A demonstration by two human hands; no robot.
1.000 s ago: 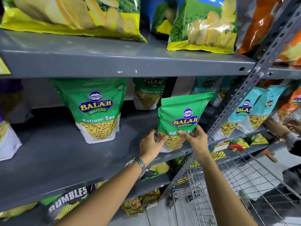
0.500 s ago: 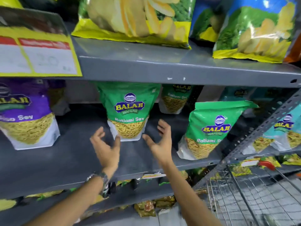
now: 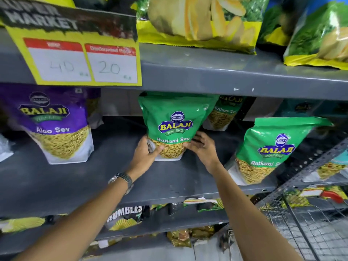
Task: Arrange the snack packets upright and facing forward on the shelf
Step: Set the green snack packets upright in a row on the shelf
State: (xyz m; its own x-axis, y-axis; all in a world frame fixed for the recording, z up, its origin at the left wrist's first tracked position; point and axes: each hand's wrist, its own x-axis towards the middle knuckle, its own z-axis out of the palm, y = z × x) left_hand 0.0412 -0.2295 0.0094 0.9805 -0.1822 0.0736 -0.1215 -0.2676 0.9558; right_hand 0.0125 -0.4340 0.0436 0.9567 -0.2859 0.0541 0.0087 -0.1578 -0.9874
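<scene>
A green Ratlami Sev packet [image 3: 175, 117] stands upright, front facing me, in the middle of the grey shelf [image 3: 75, 178]. My left hand [image 3: 146, 153] grips its lower left corner and my right hand [image 3: 202, 147] holds its lower right side. A second green Ratlami Sev packet [image 3: 271, 147] stands at the shelf's right front edge, leaning slightly left. A third green packet [image 3: 224, 113] stands behind, partly hidden. A purple Aloo Sev packet [image 3: 54, 125] stands upright at the left.
Above, another shelf [image 3: 226, 76] carries big chip bags [image 3: 197, 21] and a yellow price sign [image 3: 81, 59]. Lower shelves hold more snack packets [image 3: 124, 217]. A wire shopping cart [image 3: 305, 223] sits at the lower right. Teal packets [image 3: 301, 108] stand dimly at the back right.
My hands left the right green packet, moved left with open fingers, and now hold the middle green packet at its base. The view shifted left, revealing the purple packet and price sign.
</scene>
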